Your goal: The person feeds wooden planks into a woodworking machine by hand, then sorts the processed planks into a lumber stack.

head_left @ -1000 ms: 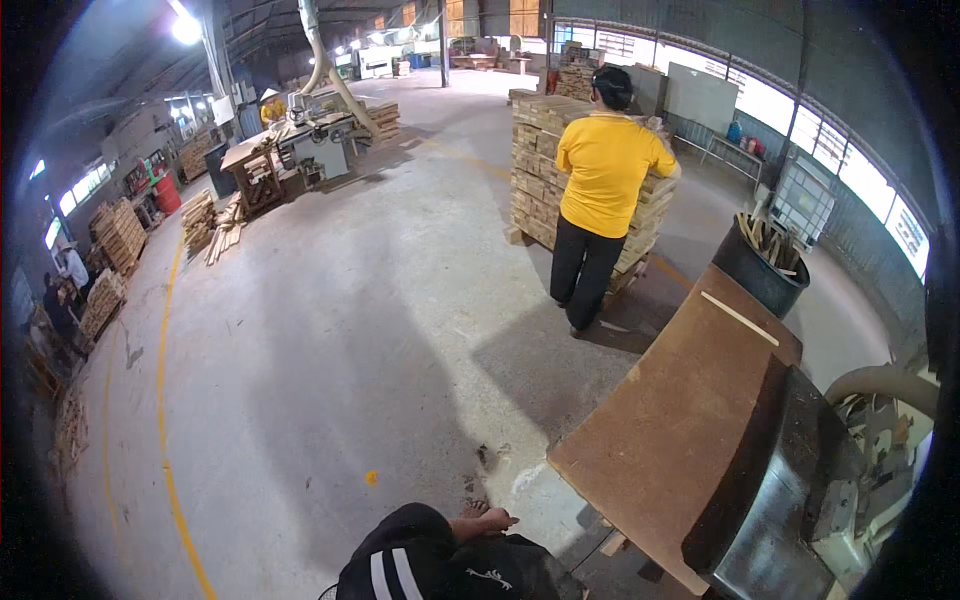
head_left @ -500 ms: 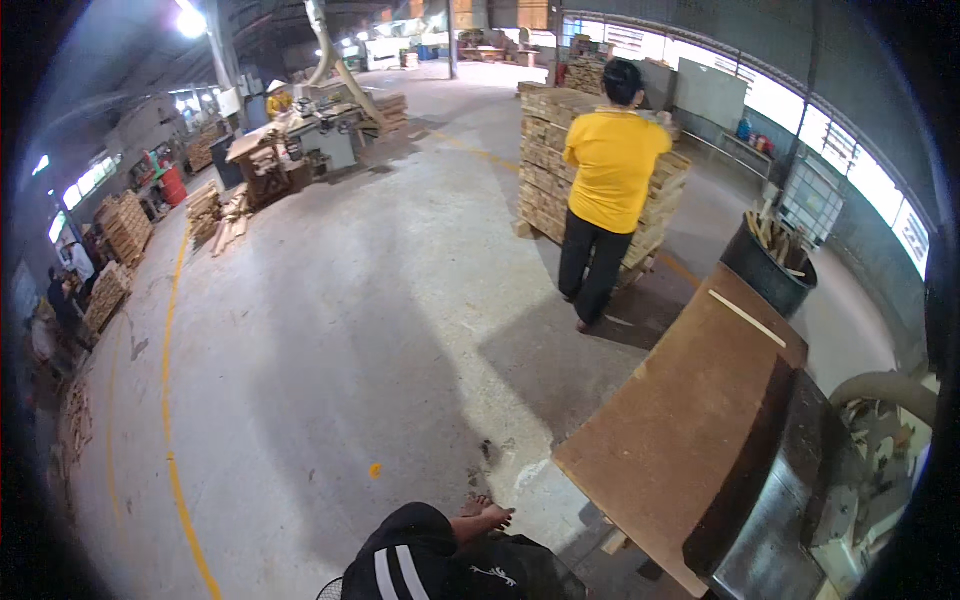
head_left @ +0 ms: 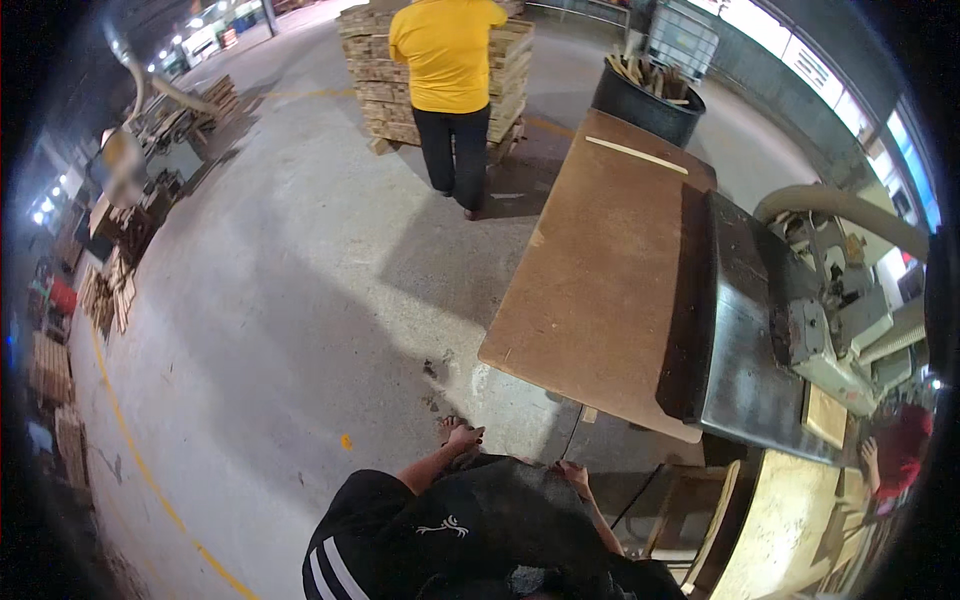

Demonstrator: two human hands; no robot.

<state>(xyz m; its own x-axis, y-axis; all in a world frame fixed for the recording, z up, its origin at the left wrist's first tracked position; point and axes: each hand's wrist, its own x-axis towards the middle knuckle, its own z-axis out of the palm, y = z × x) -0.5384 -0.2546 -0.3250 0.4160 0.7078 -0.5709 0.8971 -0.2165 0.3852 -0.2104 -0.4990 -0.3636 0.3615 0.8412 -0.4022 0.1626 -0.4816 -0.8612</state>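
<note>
My left hand (head_left: 464,437) is in front of my body, just past the hem of my black shirt (head_left: 400,510). Its fingers point to the right, loosely apart, and nothing shows in them. Near the right edge of the dark cloth over my front is my right hand (head_left: 573,474), small in view and partly hidden, so its grip is unclear. A large brown table (head_left: 610,270) stands just beyond it to the right, with a thin pale wood strip (head_left: 637,155) lying near its far end. Neither hand touches that table.
A machine (head_left: 835,340) with a metal bed (head_left: 750,330) adjoins the table. A person in yellow (head_left: 440,60) stands by stacked lumber (head_left: 375,90). A black bin (head_left: 650,105) holds wood offcuts. At right, a person in red (head_left: 905,450) is beside a pale wooden surface (head_left: 780,520).
The view has tilted down and swung right, so the table and the yellow-shirted person sit farther left and higher. My right hand and the person in red have come into view.
</note>
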